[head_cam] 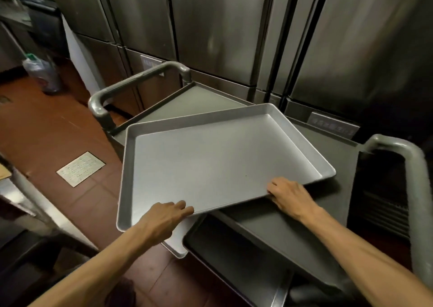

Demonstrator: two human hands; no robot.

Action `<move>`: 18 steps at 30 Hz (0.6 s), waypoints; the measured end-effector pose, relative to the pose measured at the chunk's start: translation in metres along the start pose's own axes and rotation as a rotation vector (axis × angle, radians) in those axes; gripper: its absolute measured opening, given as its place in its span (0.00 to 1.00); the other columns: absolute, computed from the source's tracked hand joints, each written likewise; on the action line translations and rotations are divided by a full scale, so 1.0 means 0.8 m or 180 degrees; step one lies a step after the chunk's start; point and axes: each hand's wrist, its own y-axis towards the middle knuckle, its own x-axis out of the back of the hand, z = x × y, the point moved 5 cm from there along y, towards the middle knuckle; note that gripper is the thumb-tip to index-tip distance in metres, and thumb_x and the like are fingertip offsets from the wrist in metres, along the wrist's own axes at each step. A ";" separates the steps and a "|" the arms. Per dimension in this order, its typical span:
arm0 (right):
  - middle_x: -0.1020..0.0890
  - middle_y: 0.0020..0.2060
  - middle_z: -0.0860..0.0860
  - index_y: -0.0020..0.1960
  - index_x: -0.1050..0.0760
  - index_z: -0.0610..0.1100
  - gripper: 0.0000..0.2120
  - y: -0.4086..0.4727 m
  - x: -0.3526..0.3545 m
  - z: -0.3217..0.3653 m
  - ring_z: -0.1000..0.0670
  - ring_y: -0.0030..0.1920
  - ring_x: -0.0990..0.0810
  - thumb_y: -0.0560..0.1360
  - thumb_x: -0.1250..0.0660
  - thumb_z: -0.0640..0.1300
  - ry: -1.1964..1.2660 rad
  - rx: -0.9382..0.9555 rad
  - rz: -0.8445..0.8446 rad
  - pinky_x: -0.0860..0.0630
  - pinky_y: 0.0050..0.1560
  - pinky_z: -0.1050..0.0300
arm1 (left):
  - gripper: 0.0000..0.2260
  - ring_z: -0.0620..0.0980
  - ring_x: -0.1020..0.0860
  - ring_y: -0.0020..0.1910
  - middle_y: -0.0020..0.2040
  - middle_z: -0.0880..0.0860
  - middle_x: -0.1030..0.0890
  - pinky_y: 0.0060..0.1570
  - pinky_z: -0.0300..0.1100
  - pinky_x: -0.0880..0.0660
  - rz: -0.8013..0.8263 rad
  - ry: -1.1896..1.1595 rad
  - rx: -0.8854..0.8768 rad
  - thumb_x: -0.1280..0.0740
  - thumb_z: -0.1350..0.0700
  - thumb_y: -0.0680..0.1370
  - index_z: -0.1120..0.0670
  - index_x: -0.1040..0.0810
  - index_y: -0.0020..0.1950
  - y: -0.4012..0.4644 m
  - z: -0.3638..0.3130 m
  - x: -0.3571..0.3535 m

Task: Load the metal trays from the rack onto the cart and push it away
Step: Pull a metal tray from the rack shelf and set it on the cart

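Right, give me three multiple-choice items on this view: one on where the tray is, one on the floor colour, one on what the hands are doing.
1. Where is the metal tray?
A. Over the cart's top shelf, skewed
B. Flat on the floor
C. Inside an open fridge

2. What colour is the floor?
A. White
B. Reddish brown
C. Blue

3. What are the hands doing?
A. Both hang idle
B. Both grip a cart handle
C. Both hold the tray's near edge

Answers:
1 A: the tray overhangs the cart at an angle.
2 B: reddish-brown tiles show left of the cart.
3 C: the left hand and right hand grasp the near rim.
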 end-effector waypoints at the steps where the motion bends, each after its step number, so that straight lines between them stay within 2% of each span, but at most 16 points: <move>1: 0.21 0.40 0.41 0.41 0.26 0.39 0.06 -0.006 0.004 0.009 0.39 0.40 0.21 0.71 0.29 0.40 0.0000 0.0017 -0.0067 0.26 0.32 0.49 | 0.28 0.55 0.25 0.46 0.53 0.53 0.27 0.34 0.47 0.32 -0.0046 0.0023 -0.0008 0.39 0.71 0.69 0.48 0.36 0.64 0.001 0.014 0.002; 3: 0.22 0.37 0.41 0.40 0.26 0.39 0.09 -0.018 0.011 0.021 0.39 0.36 0.21 0.69 0.26 0.39 0.0073 0.0041 -0.0129 0.26 0.29 0.50 | 0.27 0.55 0.25 0.46 0.53 0.53 0.26 0.34 0.46 0.34 -0.0175 0.0100 -0.0001 0.41 0.71 0.71 0.47 0.36 0.64 0.008 0.037 0.010; 7: 0.23 0.37 0.43 0.40 0.27 0.41 0.10 -0.035 0.024 0.028 0.41 0.35 0.23 0.69 0.26 0.40 0.0227 -0.0007 -0.0215 0.25 0.29 0.50 | 0.18 0.56 0.24 0.47 0.51 0.53 0.25 0.36 0.49 0.30 -0.0364 0.0269 -0.0112 0.43 0.67 0.75 0.50 0.32 0.60 0.042 0.064 0.038; 14: 0.22 0.43 0.44 0.45 0.26 0.41 0.06 -0.038 0.015 0.023 0.42 0.44 0.23 0.74 0.31 0.43 0.0335 -0.0541 -0.0185 0.24 0.42 0.48 | 0.04 0.55 0.24 0.49 0.49 0.53 0.23 0.44 0.49 0.27 -0.0302 0.0325 -0.0268 0.37 0.59 0.76 0.52 0.27 0.50 0.121 0.086 0.062; 18: 0.21 0.45 0.43 0.47 0.25 0.42 0.05 -0.026 -0.008 0.022 0.41 0.47 0.23 0.74 0.32 0.44 0.0486 -0.0739 -0.0090 0.25 0.45 0.49 | 0.03 0.55 0.23 0.50 0.50 0.54 0.22 0.43 0.48 0.29 -0.0364 0.0269 -0.0145 0.39 0.56 0.78 0.53 0.26 0.48 0.158 0.100 0.060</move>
